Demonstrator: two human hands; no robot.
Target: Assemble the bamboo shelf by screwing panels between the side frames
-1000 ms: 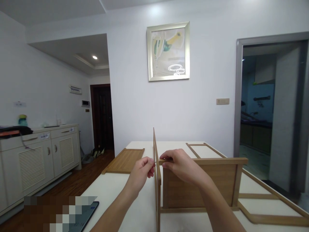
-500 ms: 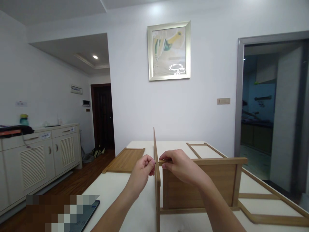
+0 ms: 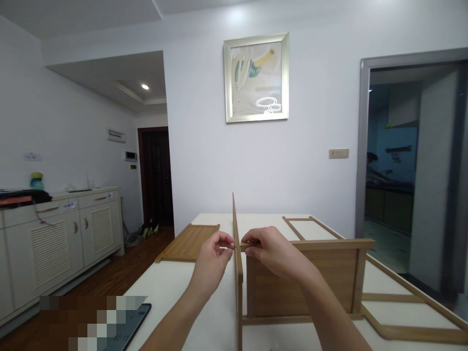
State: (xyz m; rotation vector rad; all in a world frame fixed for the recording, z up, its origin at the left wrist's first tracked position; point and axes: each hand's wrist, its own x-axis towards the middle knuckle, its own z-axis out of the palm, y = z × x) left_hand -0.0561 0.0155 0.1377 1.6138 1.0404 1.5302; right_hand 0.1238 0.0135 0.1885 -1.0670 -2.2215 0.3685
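My left hand (image 3: 215,253) pinches a small screw (image 3: 234,247), barely visible, against the left face of an upright wooden frame (image 3: 237,278) seen edge-on. On the other side, my right hand (image 3: 272,251) is closed on the top rail end of a wooden panel (image 3: 303,282). This panel stands on its edge, roughly at right angles to the frame, and its rail end is close against it. My right forearm hides part of the panel.
On the white table (image 3: 179,287) a slatted wooden panel (image 3: 192,241) lies at the left and an open wooden frame (image 3: 420,297) at the right. A dark tablet-like device (image 3: 133,326) lies at the near left edge. A white cabinet (image 3: 58,253) stands along the left wall.
My left hand's fingers have loosened and shifted slightly on the screw by the upright frame. The right hand and the panel have stayed in place.
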